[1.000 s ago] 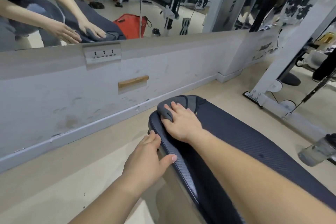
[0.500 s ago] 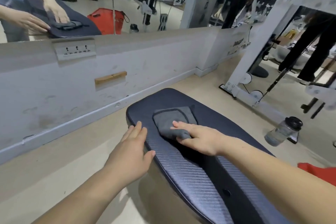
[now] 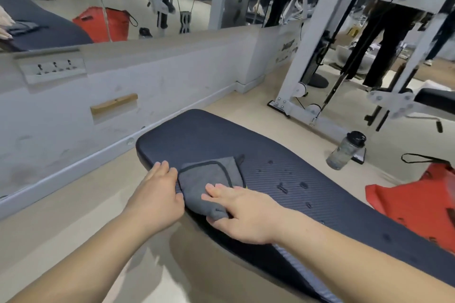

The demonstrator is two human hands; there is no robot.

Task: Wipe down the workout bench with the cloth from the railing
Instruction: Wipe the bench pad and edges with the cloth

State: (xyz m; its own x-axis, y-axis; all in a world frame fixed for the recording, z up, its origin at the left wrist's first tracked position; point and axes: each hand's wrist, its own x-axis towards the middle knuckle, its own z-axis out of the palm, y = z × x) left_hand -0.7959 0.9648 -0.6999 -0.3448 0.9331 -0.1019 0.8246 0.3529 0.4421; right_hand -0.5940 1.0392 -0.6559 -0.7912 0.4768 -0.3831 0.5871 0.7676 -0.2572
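- Fingers [image 3: 216, 188]: right hand [image 3: 246, 211] flat, pressing cloth [image 3: 204, 179]; left hand [image 3: 157, 194] flat on bench [image 3: 197, 135].
- Cloth: I drag it back from far end.
- Droplets [image 3: 304, 184]: unwiped; next.

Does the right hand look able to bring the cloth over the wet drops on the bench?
Probably yes. The right hand presses the cloth flat on the bench, and the drops lie on bare pad just beside it, with nothing in between.

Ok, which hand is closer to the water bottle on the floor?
Right. The right hand presses the cloth on the bench, toward the water bottle; the left hand rests on the bench edge, farther from it.
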